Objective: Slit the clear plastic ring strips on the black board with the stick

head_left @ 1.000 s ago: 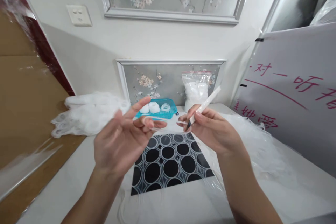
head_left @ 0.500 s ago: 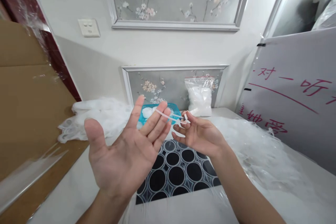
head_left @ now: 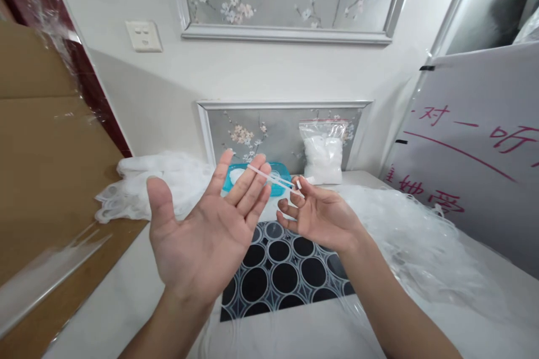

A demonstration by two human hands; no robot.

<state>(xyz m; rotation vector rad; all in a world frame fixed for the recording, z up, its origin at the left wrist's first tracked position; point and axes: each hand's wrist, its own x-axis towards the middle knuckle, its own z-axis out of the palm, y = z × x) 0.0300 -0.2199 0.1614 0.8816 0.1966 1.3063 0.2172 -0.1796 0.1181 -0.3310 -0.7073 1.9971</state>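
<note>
My left hand (head_left: pixel 206 230) is held palm up, its thumb and fingers stretched out and spread. A thin white band (head_left: pixel 269 176) lies across the tips of its middle fingers and runs taut to the right. The far end of the band is pinched between the thumb and fingertips of my right hand (head_left: pixel 322 210), where a small white tab (head_left: pixel 299 184) sticks out. The other fingers of that hand are loosely curled. Behind the fingertips stands a blue tray (head_left: pixel 287 171) with white items in it, partly hidden by my left hand.
A patterned black mat (head_left: pixel 286 277) lies on the white table (head_left: pixel 113 286). White mesh-like material (head_left: pixel 155 182) is heaped at left, and clear-white strands (head_left: pixel 421 241) at right. A zip bag of white pieces (head_left: pixel 323 154) leans on the wall. Cardboard (head_left: pixel 50 151) and a whiteboard (head_left: pixel 471 146) flank the table.
My left hand has shifted slightly right, its thumb more upright. The band looks straighter between the two hands. The view has tilted a little.
</note>
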